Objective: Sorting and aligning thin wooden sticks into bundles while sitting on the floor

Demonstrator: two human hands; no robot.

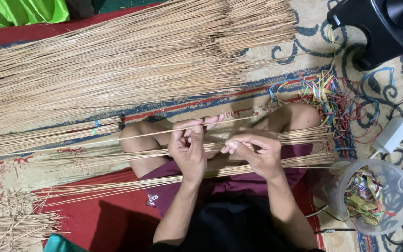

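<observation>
I sit cross-legged on a patterned rug. My left hand [190, 147] pinches one long thin tan stick [131, 136] that runs left across my knee. My right hand [255, 149] is curled with its fingertips on a small bunch of the same sticks [304, 136] lying over my lap. More loose sticks [117, 186] rest across my thighs and maroon shorts. A very large sheaf of sticks [117, 65] lies fanned over the rug ahead of my knees.
A clear plastic tub [388, 224] with coloured ties stands at the right. A tangle of coloured ties [332, 98] lies past my right knee. Also here: a black object [378, 28] top right, a white adapter [392, 134] with cables, and short stick offcuts [10, 224] bottom left.
</observation>
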